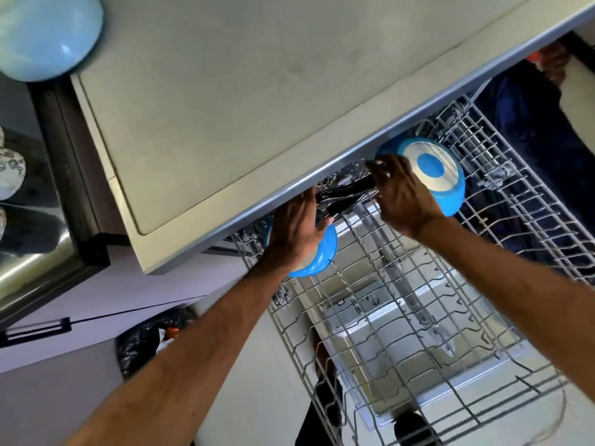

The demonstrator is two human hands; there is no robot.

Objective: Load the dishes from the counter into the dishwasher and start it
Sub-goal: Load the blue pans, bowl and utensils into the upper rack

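Bowl in pale blue (48, 33) sits at 10 o'clock on counter (225, 107), not yet loaded, so the job looks no more than part done. Near centre, L hand (296, 226) lies over an upturned blue bowl (323, 257) in the rack. Its fingers are fairly straight and reach under the counter edge toward a black-handled utensil (347, 193). The tips are hidden, so can't tell whether they grip it. At approx 1 o'clock of that, R hand (405, 197) curls its fingers round the utensil's handle end, pinching it. At 2 o'clock a second blue bowl (434, 175) rests base-up just beside R hand, w/ the wire rack (483, 284) running on to 4–5 o'clock. Step in hand, as I judge it, is seating the utensil at the rack's back, btwn the two bowls. To do it well, lay it flat along the wires, handle clear of both bowls. Keep it from poking down thru the rack, and steady it w/ L hand while R lets go. The counter lip hides the spot, so go by feel. No brand, label or writing is legible anywhere.
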